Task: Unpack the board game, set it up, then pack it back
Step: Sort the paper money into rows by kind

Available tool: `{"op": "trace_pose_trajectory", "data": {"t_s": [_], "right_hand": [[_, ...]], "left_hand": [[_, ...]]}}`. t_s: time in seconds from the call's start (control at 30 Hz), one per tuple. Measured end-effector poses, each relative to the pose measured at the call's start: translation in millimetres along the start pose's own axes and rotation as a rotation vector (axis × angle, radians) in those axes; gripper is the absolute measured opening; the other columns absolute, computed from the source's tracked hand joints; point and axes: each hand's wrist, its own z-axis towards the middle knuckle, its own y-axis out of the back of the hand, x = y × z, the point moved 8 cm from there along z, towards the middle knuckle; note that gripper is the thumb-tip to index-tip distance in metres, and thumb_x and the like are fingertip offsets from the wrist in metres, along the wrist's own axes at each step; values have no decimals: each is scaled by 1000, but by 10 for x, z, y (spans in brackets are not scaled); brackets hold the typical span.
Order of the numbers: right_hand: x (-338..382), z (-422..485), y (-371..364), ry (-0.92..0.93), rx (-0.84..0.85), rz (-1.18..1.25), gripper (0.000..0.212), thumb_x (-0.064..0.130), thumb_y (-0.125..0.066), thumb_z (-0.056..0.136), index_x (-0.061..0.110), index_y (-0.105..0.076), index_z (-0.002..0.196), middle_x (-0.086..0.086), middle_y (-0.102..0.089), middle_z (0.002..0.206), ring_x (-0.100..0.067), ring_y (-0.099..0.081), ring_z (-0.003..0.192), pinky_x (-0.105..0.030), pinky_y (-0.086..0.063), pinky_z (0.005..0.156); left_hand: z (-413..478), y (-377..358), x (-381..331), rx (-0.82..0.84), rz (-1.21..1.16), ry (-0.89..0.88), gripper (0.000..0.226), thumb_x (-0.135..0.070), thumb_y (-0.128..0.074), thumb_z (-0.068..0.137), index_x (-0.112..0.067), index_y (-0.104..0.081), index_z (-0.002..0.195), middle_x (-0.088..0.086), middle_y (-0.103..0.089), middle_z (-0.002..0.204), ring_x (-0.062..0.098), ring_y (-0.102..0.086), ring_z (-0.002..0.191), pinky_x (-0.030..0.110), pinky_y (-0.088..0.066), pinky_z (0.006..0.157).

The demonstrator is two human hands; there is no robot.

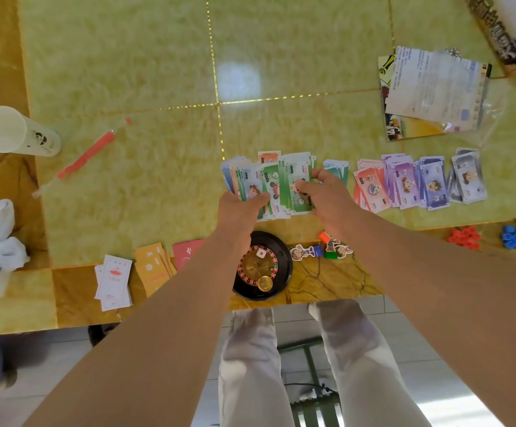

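Your left grip (244, 208) and right grip (324, 192) are both curled on the fanned notes (276, 183), in the middle of the surface (127, 72) just beyond the wheel (261, 266). They look light, floppy and slick, likely to slide apart, so pinch them by the short edges, thumb on top. The fan's underside is hidden, and whether it's lifted is unclear.
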Motion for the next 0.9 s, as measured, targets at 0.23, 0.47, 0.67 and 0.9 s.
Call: {"op": "trace_pose_trajectory", "data": {"t_s": [0.23, 0.47, 0.67, 0.9], "right_hand": [[-36, 1, -46, -21, 0, 8, 26, 8, -63, 90, 14, -57, 115, -9, -69, 109, -24, -69, 96, -44, -54, 92], [-21, -12, -75, -14, -27, -46, 35, 4, -58, 92, 7, -55, 127, -10, -67, 113, -22, -67, 94, -40, -54, 90], [-78, 4, 179, -35, -242, -187, 27, 8, -46, 90, 13, -55, 115, -5, -58, 93, -12, -47, 67, -26, -40, 63], [-270, -5, -2, -148, -101, -245, 44, 3, -53, 89, 8, -51, 133, -13, -62, 119, -20, -62, 85, -36, -54, 79]], "left_hand": [[-18, 70, -2, -15, -28, -8, 15, -7, -74, 82, -18, -66, 89, 2, -73, 93, 23, -70, 92, 43, -55, 89], [-50, 165, -14, 6, -52, -47, 8, -5, -70, 84, -13, -68, 87, 9, -74, 90, 25, -71, 82, 43, -56, 86], [-52, 391, 46, -42, -115, 7, 6, -4, -59, 92, -7, -65, 94, 8, -72, 84, 17, -69, 70, 33, -58, 74], [-38, 321, 68, 25, -103, 31, 11, -3, -55, 91, -7, -64, 95, 11, -71, 85, 23, -66, 77, 42, -56, 88]]}}
